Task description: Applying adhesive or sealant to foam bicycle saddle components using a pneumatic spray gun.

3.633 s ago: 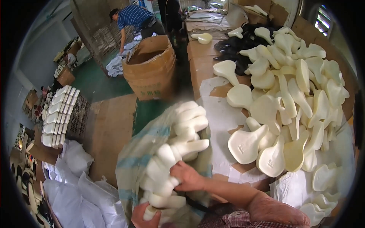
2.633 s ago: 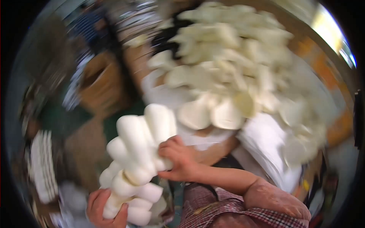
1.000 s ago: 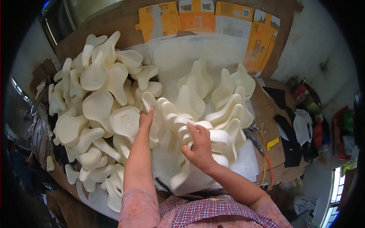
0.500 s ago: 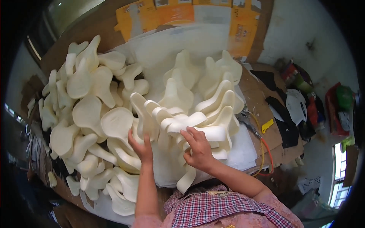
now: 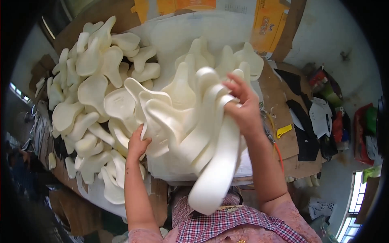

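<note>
Cream foam insoles, nested stack (image 5: 190,121), held over table (image 5: 283,141), near edge. Right hand (image 5: 243,109) clenched on stack's top; left hand (image 5: 137,143) propping left end. Likely setting stack down; next: lower beside left pile (image 5: 89,89), release.

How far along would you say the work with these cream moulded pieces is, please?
Done: a big heap of pieces lies spread on the table's white sheet. In hand: the right hand and left hand grip a nested stack above it. Left: that stack remains unseparated.
</note>
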Motion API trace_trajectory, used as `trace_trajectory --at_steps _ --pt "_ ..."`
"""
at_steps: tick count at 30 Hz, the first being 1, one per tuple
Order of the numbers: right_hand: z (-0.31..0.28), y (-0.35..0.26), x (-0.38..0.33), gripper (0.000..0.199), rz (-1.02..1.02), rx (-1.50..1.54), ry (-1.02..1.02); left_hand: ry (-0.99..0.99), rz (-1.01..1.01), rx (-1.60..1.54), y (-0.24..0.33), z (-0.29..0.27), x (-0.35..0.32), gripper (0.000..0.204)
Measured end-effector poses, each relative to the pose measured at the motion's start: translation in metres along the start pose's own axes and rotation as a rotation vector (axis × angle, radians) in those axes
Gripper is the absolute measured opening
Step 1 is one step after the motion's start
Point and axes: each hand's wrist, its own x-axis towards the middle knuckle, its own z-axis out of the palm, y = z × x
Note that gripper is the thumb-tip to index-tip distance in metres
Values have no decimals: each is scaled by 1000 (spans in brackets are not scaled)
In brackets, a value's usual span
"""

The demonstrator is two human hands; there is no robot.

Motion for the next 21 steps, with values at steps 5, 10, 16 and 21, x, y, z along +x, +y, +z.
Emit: trace_trajectory --at_steps 5,10,16,21 --pt "-27 -54 11 67 -125 190 -13 215 -269 -55 -97 10 -36 61" --pt "-33 -68 30 71 -92 89 48 846 -312 322 -19 42 -42 48" --pt "33 9 87 67 -76 -367 33 531 -130 -130 11 80 -94 29" --pt "100 72 83 80 -202 -630 -301 393 -225 -724 19 73 -98 42"
